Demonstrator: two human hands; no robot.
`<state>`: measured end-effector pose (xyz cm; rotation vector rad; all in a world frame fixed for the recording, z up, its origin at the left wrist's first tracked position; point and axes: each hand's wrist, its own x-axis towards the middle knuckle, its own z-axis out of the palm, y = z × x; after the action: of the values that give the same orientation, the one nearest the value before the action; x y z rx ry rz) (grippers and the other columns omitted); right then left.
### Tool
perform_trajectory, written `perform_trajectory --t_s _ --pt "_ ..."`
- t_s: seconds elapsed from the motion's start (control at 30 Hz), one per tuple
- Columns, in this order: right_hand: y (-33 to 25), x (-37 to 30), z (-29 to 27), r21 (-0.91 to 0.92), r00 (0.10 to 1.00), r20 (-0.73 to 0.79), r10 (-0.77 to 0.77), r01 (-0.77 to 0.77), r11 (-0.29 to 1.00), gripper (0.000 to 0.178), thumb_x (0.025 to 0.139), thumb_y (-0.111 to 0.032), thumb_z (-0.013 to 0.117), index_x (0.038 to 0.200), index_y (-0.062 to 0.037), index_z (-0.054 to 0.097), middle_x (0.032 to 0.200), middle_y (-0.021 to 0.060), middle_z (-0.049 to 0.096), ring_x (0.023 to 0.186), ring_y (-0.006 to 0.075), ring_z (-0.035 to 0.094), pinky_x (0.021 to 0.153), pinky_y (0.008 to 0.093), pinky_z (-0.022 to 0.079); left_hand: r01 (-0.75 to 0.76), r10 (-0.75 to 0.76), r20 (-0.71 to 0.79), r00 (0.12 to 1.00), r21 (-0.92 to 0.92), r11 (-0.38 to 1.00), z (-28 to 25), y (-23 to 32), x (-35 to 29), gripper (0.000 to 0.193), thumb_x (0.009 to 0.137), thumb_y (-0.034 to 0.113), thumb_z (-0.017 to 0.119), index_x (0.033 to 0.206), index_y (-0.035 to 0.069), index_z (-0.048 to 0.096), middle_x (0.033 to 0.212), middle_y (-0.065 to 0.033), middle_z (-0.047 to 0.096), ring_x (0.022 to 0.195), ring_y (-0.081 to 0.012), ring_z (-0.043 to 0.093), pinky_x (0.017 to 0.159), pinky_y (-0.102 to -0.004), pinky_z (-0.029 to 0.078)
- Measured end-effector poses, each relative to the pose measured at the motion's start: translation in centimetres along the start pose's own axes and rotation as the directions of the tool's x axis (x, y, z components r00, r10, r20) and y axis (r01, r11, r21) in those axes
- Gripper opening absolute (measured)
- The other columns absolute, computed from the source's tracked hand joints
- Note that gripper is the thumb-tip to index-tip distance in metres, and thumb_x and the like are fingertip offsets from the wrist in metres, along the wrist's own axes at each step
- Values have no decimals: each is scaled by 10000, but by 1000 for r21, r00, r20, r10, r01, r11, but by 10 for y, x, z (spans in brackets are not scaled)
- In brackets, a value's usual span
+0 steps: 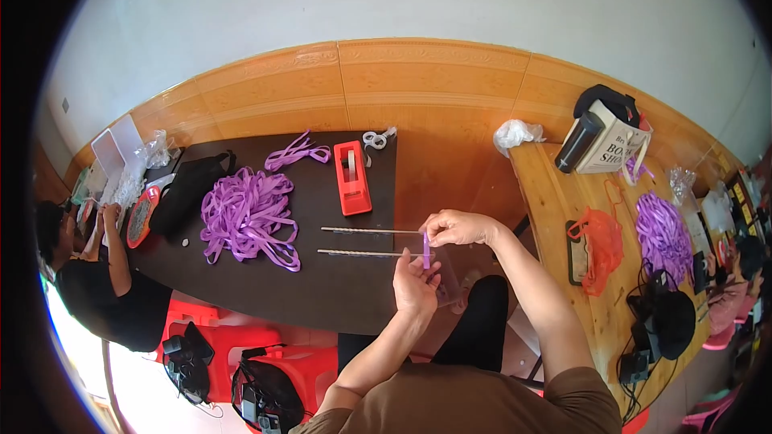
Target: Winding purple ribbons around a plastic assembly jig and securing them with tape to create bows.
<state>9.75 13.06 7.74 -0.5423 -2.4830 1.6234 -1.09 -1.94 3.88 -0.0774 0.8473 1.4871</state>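
Observation:
A short strip of purple ribbon [426, 251] stretches between my two hands, at the right ends of two thin metal rods. My right hand [460, 227] pinches its upper end, beside the tip of the far rod [370, 230]. Palm up, my left hand [416, 283] has curled fingers at the strip's lower end, with the thumb against the near rod [362, 253]. The rods lie side by side, reaching out over the dark table [322, 293]. What exactly the left fingertips press on is partly hidden.
A purple ribbon heap [248, 217], a smaller bundle [297, 153], a red tape dispenser [351, 179] and a black bag [189, 197] lie on the dark table. Left sits another person [104, 289]. On the wooden table [547, 193] are an orange plastic bag [599, 249] and purple ribbon [663, 237].

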Motion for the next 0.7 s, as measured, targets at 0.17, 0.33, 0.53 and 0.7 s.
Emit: perform_trajectory --t_s 0.17,0.33,0.53,0.7 --pt "0 5 4 -45 999 -11 34 -35 998 127 762 -92 622 679 -2 586 875 97 591 827 178 533 744 297 404 -13 13 -12 1000 4 1000 0 0 2 377 842 439 518 862 65 552 934 -73 600 853 -219 541 776 -342 358" --pt "5 8 4 -79 996 -25 83 -85 993 123 732 -85 624 657 4 585 821 95 590 809 176 534 730 297 407 -14 15 -31 999 9 1000 2 -2 8 321 830 403 546 795 85 555 886 -61 607 827 -209 545 754 -335 356" --pt "8 11 8 0 988 -87 126 -127 992 170 698 -58 601 569 1 508 746 63 540 676 138 486 595 290 387 -97 103 -131 986 54 994 15 -7 17 273 811 372 586 735 112 553 756 -44 603 704 -182 557 703 -329 359" --pt "8 9 14 65 972 -201 123 -112 992 119 649 -67 569 553 -13 524 501 3 442 501 83 382 457 285 290 -153 153 -140 978 17 988 12 -9 19 228 811 308 591 720 102 552 734 -41 600 675 -177 561 672 -317 364"
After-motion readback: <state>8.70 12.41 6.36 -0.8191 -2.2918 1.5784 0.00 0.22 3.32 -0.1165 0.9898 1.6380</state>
